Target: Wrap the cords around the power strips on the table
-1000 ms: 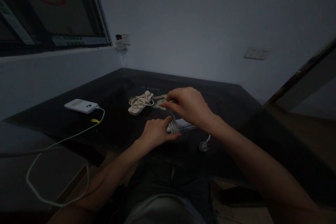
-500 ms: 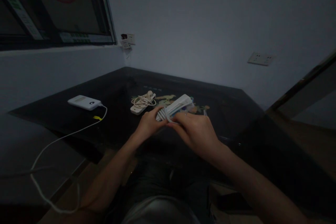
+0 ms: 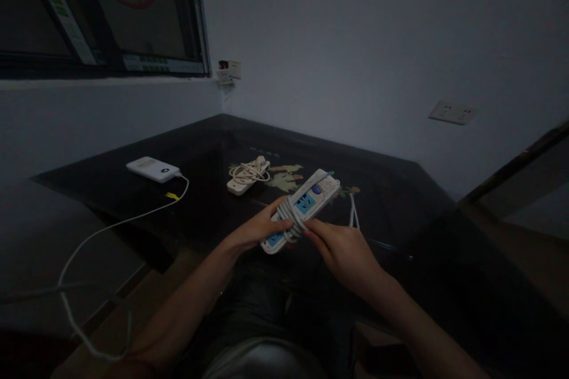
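Gripping the power strip, the left hand has it jutting out ahead. The right hand pinches its wrapped cord.

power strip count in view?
2. Blue-socketed power strip in the left hand, pale cord wrapped around it; second power strip on the black table, beige cord bunched on top.

The left hand is gripping a power strip, and the right hand is pinching the cable coiled around it. Farther left on the black table, a second strip and a white device are lying.
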`<state>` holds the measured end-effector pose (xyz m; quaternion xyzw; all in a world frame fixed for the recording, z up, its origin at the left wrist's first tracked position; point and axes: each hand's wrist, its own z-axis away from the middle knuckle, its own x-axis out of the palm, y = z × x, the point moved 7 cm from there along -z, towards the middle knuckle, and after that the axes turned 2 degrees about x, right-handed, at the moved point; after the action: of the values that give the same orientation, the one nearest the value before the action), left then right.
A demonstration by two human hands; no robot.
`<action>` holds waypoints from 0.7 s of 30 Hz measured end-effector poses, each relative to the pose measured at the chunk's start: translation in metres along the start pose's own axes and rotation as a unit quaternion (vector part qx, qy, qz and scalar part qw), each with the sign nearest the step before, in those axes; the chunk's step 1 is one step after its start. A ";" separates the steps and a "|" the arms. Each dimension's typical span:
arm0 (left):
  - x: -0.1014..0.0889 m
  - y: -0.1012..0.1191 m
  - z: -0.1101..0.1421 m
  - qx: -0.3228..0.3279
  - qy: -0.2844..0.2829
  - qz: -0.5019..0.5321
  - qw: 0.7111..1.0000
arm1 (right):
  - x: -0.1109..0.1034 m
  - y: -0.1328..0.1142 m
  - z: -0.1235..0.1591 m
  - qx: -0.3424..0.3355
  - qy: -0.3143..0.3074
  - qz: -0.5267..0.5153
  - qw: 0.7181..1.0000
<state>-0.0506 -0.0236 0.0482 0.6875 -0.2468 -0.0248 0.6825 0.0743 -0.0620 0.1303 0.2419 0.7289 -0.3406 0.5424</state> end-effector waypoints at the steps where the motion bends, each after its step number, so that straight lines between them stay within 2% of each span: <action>1: 0.001 0.001 0.001 0.003 0.003 -0.004 1.000 | 0.000 0.000 0.001 -0.013 -0.007 0.010 1.000; 7: 0.004 0.013 0.003 0.062 0.028 -0.104 0.992 | -0.002 0.005 0.006 -0.077 -0.007 0.018 0.997; 15: 0.007 0.017 0.005 0.086 0.042 -0.191 0.977 | 0.005 0.032 0.010 -0.048 0.007 0.003 0.999; 21: 0.005 0.015 0.005 0.097 0.062 -0.213 0.970 | 0.012 0.034 0.010 -0.038 0.007 0.001 0.999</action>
<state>-0.0526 -0.0299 0.0640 0.7873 -0.0530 -0.1025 0.6057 0.1013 -0.0475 0.1094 0.2239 0.7448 -0.3104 0.5467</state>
